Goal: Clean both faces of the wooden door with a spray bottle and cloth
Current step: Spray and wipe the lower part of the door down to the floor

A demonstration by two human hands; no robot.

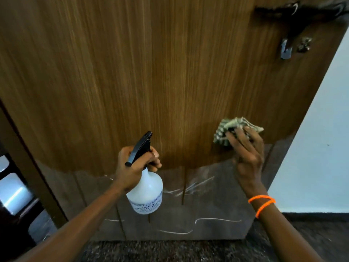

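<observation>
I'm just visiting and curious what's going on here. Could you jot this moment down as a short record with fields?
Activity: cleaning a wooden door
Left hand: grips the spray bottle by its neck, black nozzle aimed at the door
Right hand: presses a crumpled cloth against the door's lower part
Wrist: orange bands on the right one
Door hardware: dark handle, upper right
Lower door: darker panel with white streaks
Floor: dark carpet
</observation>
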